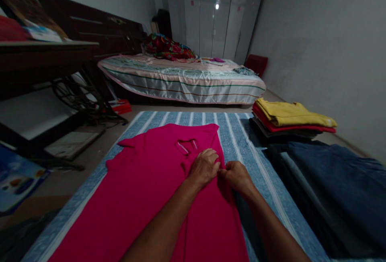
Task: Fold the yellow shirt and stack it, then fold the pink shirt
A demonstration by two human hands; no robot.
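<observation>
A bright pink short-sleeved shirt lies spread on a blue-and-white striped cloth, its neckline towards the far end. The right side of the shirt is folded inward over the front, partly covering the neck opening. My left hand rests on this folded part beside the neckline, fingers curled together and closed on the fabric. Just to its right, my right hand pinches the shirt's outer edge between thumb and fingers. The two hands nearly touch. The fingertips of both are partly hidden.
The striped cloth covers the work surface. To the right stand a stack of folded clothes with a yellow garment on top and a pile of folded jeans. Behind is a bed; at left, a sewing machine table.
</observation>
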